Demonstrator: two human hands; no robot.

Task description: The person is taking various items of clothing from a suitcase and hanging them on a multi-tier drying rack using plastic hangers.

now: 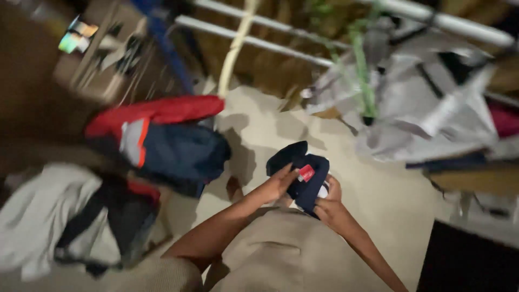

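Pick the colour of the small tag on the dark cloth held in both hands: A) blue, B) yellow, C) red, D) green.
C: the dark navy cloth, gripped between the left hand and the right hand, shows a small red tag near the left hand's fingers.

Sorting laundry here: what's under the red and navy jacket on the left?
Under the red and navy jacket a dark garment and a pale cloth show; whatever supports them is covered.
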